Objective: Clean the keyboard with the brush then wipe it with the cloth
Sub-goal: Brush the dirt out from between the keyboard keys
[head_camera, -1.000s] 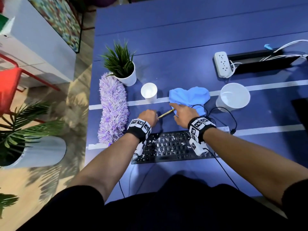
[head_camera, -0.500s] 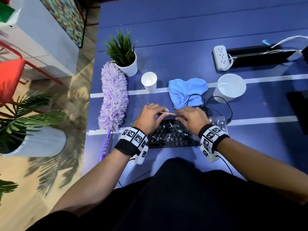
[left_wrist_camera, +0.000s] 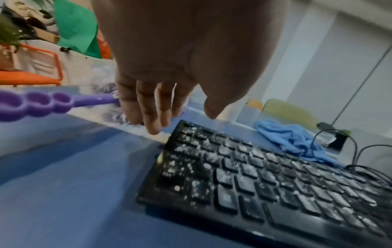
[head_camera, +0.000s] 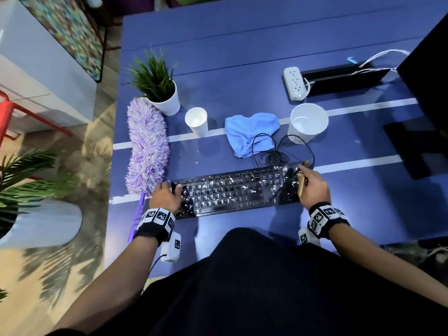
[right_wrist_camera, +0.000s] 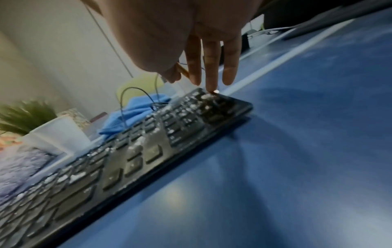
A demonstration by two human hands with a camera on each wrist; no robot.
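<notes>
A black keyboard (head_camera: 237,190), speckled with white dust, lies across the blue table (head_camera: 242,69) in front of me. My left hand (head_camera: 167,194) is at its left end with straight fingers (left_wrist_camera: 152,117), the tips just past the far left corner. At the right end, my right hand (head_camera: 311,184) pinches a thin wooden-handled brush (head_camera: 301,187) between thumb and forefinger. Its other fingers (right_wrist_camera: 212,80) point down, and one tip touches the far right corner of the keyboard (right_wrist_camera: 148,142). The crumpled blue cloth (head_camera: 249,132) lies behind the keyboard.
A purple fluffy duster (head_camera: 148,146) lies left of the keyboard, next to a potted plant (head_camera: 157,86). A paper cup (head_camera: 196,121), a white bowl (head_camera: 308,122), a coiled black cable (head_camera: 274,151) and a power strip (head_camera: 294,83) stand behind. A dark monitor (head_camera: 426,93) is at far right.
Both hands met at the brush behind the keyboard's middle. They have since moved apart to its two ends, and the right hand alone holds the brush.
</notes>
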